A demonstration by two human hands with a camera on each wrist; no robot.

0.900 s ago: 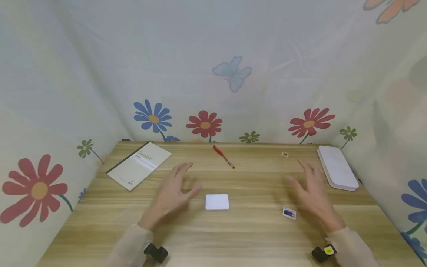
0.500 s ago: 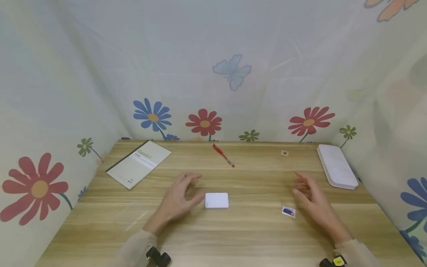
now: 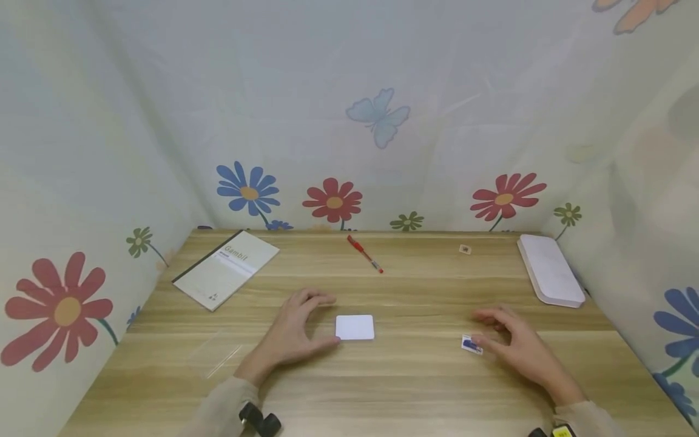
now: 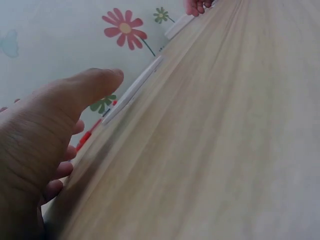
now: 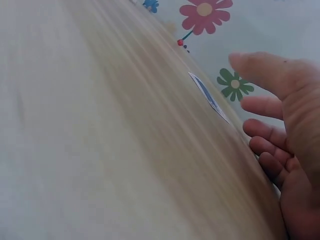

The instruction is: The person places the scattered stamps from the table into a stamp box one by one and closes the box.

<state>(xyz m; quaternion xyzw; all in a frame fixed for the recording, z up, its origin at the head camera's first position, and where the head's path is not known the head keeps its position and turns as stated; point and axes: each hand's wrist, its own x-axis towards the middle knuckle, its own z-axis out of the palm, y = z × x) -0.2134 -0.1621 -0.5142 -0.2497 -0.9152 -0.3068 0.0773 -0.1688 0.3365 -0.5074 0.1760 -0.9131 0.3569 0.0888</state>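
My left hand (image 3: 295, 331) spreads its thumb and fingers at the left side of a small white rounded-corner card (image 3: 355, 327), thumb tip right at its lower left corner. Seen low in the left wrist view, the card (image 4: 132, 92) has some thickness, and nothing sits between thumb and fingers. My right hand (image 3: 519, 349) hovers with loosely bent fingers over a stamp-like paper piece (image 3: 469, 343) with a blue picture; its thumb overlaps the piece in the head view. From the right wrist, this paper piece (image 5: 209, 97) lies flat on the table, apart from the right hand (image 5: 280, 120).
A notepad marked Gambit (image 3: 226, 270) lies back left and a red pen (image 3: 364, 254) back centre. Another small stamp-like piece (image 3: 465, 249) is behind the right hand. A thick white case (image 3: 550, 271) stands far right. A clear plastic sheet (image 3: 215, 355) lies front left.
Both hands have lowered toward the table and come nearer: the left to the white card, the right to the blue stamp-like piece. Their fingers have bent more. The objects have not moved.
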